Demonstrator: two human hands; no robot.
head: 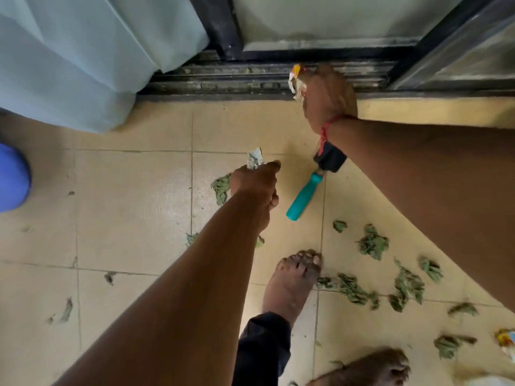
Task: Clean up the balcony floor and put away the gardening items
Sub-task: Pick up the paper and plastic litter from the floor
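My left hand (255, 185) reaches down over the beige tiled floor (133, 207) and pinches a crumpled scrap of paper (255, 160). My right hand (328, 98) is by the sliding door track (237, 76) and grips a bundle of crumpled wrappers (296, 82), white with red and yellow. A garden tool with a teal handle (303, 197) and black head lies on the floor between my arms. Wilted green leaves (372, 243) are scattered over the tiles, mostly to the right, with one clump (221, 188) just beside my left hand.
My bare feet (292, 282) stand among the leaves. A pale green curtain (83, 57) hangs at the upper left, and a blue round object (12, 176) sits at the left edge. A colourful wrapper (505, 339) lies at the right edge. Dark door frames (223, 26) rise behind the track.
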